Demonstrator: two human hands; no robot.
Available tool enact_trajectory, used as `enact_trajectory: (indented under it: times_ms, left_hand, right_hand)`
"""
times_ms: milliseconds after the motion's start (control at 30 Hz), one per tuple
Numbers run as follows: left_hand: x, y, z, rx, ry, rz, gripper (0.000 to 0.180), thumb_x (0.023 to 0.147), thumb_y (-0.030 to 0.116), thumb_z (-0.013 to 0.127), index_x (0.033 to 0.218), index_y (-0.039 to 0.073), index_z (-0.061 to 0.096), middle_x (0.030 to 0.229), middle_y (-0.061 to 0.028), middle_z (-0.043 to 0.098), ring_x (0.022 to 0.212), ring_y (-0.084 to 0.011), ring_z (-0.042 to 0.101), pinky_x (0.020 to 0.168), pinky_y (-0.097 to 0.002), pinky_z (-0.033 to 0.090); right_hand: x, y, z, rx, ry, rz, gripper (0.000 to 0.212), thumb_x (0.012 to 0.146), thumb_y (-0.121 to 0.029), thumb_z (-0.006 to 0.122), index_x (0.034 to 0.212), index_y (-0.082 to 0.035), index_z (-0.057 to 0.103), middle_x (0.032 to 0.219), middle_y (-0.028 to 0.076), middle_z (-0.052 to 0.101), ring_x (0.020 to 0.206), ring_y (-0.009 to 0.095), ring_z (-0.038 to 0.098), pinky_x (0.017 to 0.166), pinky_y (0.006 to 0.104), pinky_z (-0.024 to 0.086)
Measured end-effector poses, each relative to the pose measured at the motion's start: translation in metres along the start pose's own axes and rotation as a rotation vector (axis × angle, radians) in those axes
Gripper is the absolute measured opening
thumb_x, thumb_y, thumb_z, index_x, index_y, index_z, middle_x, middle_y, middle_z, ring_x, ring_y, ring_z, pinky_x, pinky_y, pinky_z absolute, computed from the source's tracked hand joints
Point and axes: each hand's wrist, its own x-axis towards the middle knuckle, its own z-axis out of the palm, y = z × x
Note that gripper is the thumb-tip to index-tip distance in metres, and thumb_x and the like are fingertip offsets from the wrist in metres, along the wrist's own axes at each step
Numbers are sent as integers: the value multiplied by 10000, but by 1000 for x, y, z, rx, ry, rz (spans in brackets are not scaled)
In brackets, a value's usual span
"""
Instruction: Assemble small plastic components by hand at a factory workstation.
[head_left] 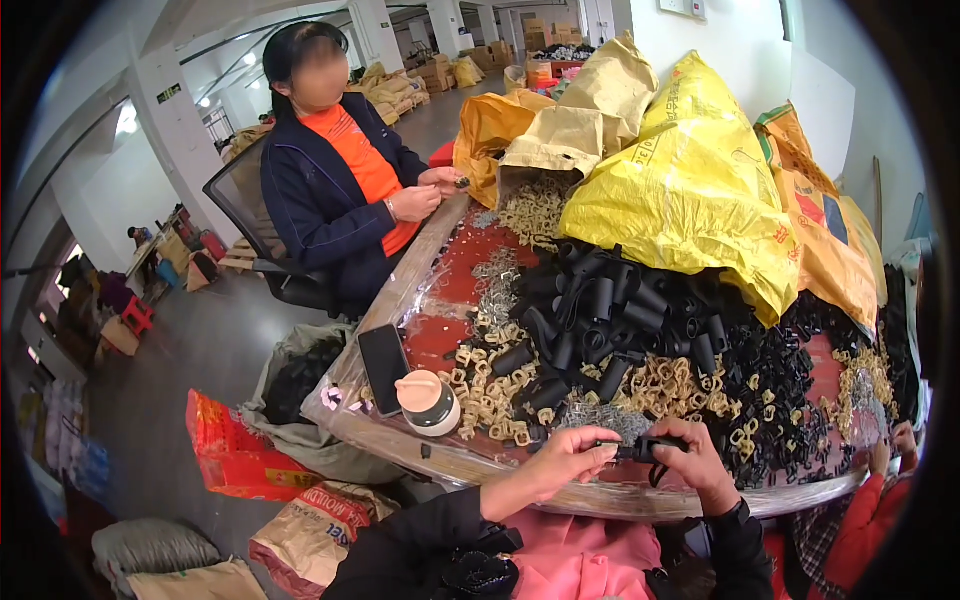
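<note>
Just over the table's near edge, I hold a black plastic part (632, 452) with a thin black loop hanging from its right end. My left hand (556, 466) pinches its left end between thumb and fingers. Around the right end close the fingers of my right hand (700, 466). Whether the small dark tip at my left fingers is a separate piece, I cannot tell. Beyond my hands lie tan plastic clips (660, 385), silvery metal pieces (600, 415) and a heap of black tubular parts (600, 310). Small black fittings (765, 400) spread to the right.
A lidded jar (430, 404) and a phone (384, 368) sit at the table's left. Yellow sacks (690, 170) stand behind the heaps. Across the left corner a seated person (345, 190) handles a small part. Another person's red sleeve (865, 530) shows at right. Sacks (310, 530) stand on the floor.
</note>
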Motion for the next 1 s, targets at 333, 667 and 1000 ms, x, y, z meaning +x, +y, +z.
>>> enact_trajectory:
  times_ms: [333,667,1000]
  left_hand:
    - [-2,0,11,192,118,-17,238,781,101,575,993,1,533,708,7,552,560,-38,487,518,-173,418]
    - [10,-19,14,13,60,-119,304,780,128,590,1038,-20,524,751,-38,572,602,-79,537,547,-188,450]
    - [21,-31,19,104,85,-25,529,767,87,602,1205,-51,341,914,-63,545,743,-96,541,671,-209,461]
  right_hand:
    - [-4,2,19,-443,67,-362,116,750,-54,476,807,20,545,746,111,515,658,222,502,608,295,397]
    - [-20,36,32,-381,293,-243,140,812,2,397,877,19,520,754,92,512,681,184,513,621,277,409]
    - [-23,56,29,27,251,19,217,874,-135,380,987,15,488,907,70,519,835,148,500,745,238,390]
